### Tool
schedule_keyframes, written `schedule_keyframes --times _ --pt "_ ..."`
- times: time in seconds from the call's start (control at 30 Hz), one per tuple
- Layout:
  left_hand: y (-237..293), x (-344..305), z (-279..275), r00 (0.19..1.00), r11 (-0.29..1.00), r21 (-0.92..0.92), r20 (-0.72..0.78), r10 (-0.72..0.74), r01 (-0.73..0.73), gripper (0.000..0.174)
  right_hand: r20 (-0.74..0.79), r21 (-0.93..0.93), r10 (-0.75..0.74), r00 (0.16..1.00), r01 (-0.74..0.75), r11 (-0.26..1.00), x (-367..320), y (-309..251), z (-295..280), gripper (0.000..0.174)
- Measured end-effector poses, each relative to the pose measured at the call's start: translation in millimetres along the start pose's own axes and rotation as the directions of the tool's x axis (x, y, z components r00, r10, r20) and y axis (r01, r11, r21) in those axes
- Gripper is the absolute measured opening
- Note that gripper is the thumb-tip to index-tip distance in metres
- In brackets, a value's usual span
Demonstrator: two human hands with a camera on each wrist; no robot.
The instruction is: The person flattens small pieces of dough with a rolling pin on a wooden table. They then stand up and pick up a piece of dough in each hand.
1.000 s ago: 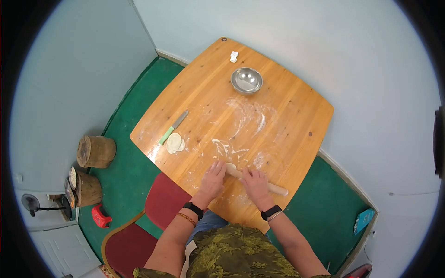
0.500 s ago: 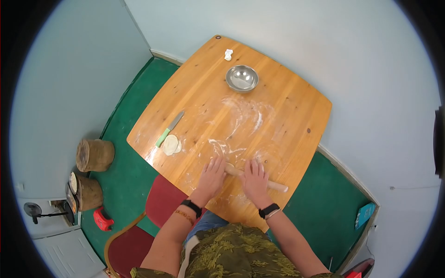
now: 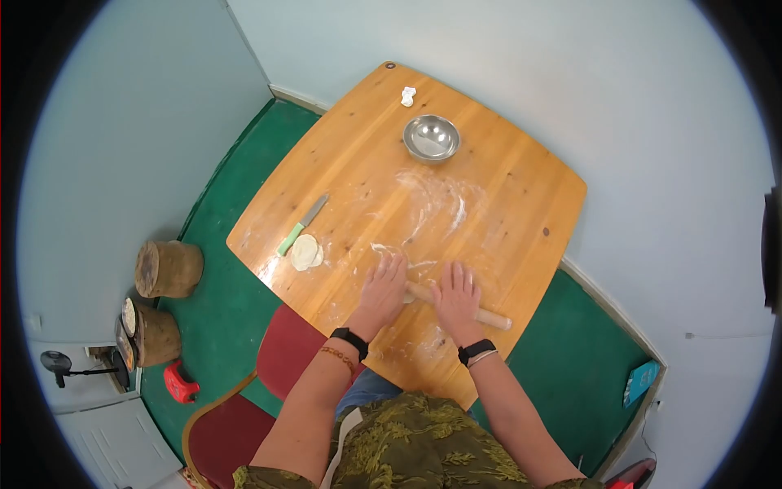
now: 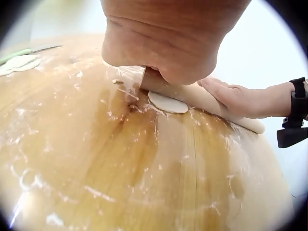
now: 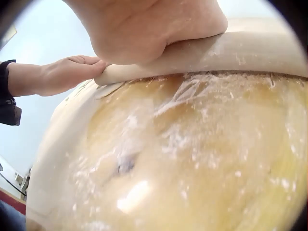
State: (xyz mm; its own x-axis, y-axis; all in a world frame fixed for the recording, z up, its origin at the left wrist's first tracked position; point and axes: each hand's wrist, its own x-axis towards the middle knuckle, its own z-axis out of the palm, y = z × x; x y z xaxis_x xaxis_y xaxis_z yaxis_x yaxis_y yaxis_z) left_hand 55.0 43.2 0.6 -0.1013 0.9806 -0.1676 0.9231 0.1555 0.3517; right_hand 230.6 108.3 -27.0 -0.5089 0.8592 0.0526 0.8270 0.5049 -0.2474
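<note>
A pale wooden rolling pin (image 3: 494,319) lies slanted near the table's front edge. My left hand (image 3: 383,290) rests with straight fingers on its left end, and my right hand (image 3: 459,302) presses flat on its middle. In the left wrist view a small flat dough round (image 4: 167,103) sticks out from under the pin (image 4: 192,95), beside the left palm (image 4: 168,43). The right wrist view shows the right palm (image 5: 149,29) on top of the pin (image 5: 216,57); part of the dough there is hidden.
Rolled dough rounds (image 3: 305,253) lie at the table's left beside a green-handled knife (image 3: 292,235). A steel bowl (image 3: 432,138) and a small white object (image 3: 408,96) stand farther back. Flour marks the wooden table (image 3: 521,196). Red chairs (image 3: 285,350) stand at the left front.
Both hands have moved forward over the pin, away from the body, and their fingers now reach out past it. The pin has shifted slightly forward and to the right.
</note>
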Motion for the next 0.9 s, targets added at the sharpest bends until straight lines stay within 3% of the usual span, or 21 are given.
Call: schedule_keyframes --times 0.3,0.5,0.6,0.9 --pt "-10.4 -63.4 11.4 0.999 0.998 0.039 0.012 0.042 -0.043 0.052 0.067 0.014 -0.031 0.997 0.030 0.999 -54.9 -24.8 -10.7 0.065" --pt "-4.8 -8.3 -2.0 0.997 0.997 0.047 -0.039 0.066 -0.064 0.053 0.006 -0.055 -0.061 0.998 0.061 0.997 -7.5 1.4 2.4 0.066" --pt "-5.0 11.8 1.6 0.999 0.995 0.094 -0.023 0.028 -0.026 0.053 0.025 -0.016 0.043 0.999 -0.043 0.999 7.7 0.8 -2.0 0.065" --pt "-12.0 -56.4 2.6 0.998 0.999 0.021 0.041 0.040 -0.041 0.053 0.124 0.031 -0.018 0.992 0.014 0.999 -54.0 -25.1 -13.3 0.068"
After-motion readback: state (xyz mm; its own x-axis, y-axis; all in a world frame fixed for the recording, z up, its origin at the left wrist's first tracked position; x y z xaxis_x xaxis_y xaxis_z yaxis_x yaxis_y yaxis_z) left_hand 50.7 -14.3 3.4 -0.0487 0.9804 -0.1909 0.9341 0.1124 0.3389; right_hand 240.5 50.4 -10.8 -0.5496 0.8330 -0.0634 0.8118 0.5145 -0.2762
